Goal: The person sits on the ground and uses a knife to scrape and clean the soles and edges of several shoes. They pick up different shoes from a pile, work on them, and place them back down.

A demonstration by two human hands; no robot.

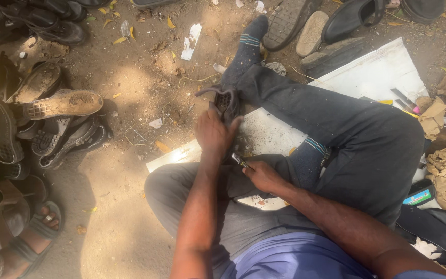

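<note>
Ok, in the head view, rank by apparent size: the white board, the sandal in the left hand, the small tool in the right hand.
1. White board, largest, partly hidden under the legs.
2. Dark sandal held by the left hand.
3. Small tool in the right hand, smallest, mostly covered.

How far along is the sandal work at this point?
Done: nothing on the dark sandal looks finished; no repair shows. In hand: the left hand presses the sandal down on the white board, while the right hand grips a small tool just short of it. Left: the tool has not reached the sandal, and a pile of worn shoes lies on the dirt to the left.
</note>
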